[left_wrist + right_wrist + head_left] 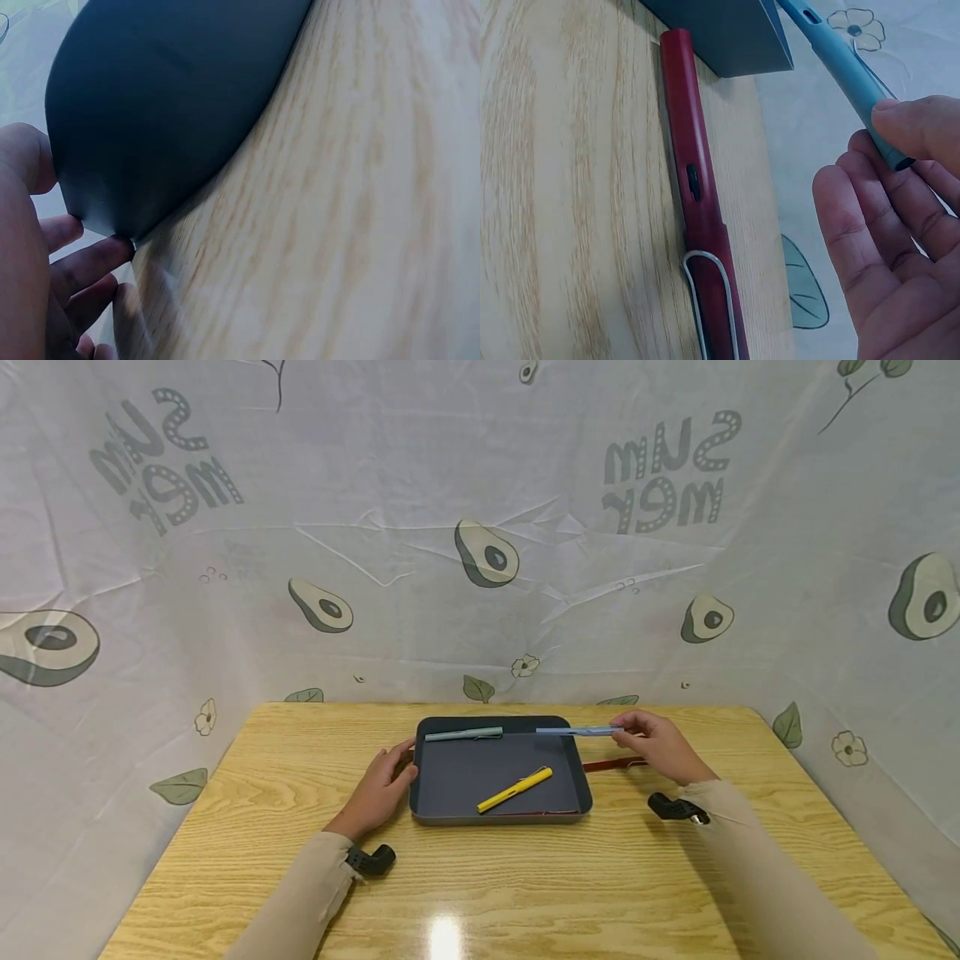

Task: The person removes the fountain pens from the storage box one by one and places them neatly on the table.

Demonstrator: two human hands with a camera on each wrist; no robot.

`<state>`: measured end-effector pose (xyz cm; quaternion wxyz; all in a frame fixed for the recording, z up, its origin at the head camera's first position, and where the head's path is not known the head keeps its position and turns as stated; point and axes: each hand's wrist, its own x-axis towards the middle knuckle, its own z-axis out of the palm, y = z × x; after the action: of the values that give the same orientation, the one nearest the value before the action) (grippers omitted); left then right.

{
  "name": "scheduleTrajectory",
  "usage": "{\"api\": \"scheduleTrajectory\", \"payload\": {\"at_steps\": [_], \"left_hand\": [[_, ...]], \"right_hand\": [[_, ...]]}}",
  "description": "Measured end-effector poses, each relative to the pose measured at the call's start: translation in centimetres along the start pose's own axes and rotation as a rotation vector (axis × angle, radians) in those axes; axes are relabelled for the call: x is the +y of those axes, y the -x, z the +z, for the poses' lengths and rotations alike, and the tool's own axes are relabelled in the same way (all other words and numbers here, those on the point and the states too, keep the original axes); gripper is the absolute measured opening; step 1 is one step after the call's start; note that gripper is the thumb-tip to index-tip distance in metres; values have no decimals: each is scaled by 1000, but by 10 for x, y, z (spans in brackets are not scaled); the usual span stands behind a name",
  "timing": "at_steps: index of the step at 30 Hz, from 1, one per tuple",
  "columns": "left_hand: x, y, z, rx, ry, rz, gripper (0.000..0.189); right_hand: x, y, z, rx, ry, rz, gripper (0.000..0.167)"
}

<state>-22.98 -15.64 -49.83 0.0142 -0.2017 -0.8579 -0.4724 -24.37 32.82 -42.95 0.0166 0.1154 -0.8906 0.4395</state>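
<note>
My right hand (660, 745) pinches one end of a light blue pen (847, 79) between thumb and fingers. The pen's other end reaches over the right rim of a dark grey tray (457, 785). At the tray's left side my left hand (382, 789) grips the edge, thumb and fingertips against the wall (165, 112). A yellow pen (514, 790) lies slanted inside, and a green pen (463, 734) lies along the back wall. Part of a red pen (540, 812) shows at the near wall, mostly hidden. Under my right hand, a dark red pen (694, 150) with a metal clip lies on the table.
The wooden table (480, 877) carries the tray near its back edge. A whitish curtain (420, 635) printed with avocados hangs behind and at both sides. Each wrist wears a black camera mount, the left mount (372, 860) hanging low by the table.
</note>
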Motion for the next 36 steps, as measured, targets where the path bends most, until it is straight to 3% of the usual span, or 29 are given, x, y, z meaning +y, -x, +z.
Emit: {"api": "scheduleTrajectory", "payload": {"at_steps": [10,19,36], "left_hand": [[-2,1,0,7,7,43,52],[-2,4,-1,-9,7,28,52],[-1,11,0,-11,10,39,52]], "right_hand": [[2,6,-10,32,-1,16,32],[-3,15,-19,119,-31,-24,32],[-4,29,-27,176,-17,-19,38]]}}
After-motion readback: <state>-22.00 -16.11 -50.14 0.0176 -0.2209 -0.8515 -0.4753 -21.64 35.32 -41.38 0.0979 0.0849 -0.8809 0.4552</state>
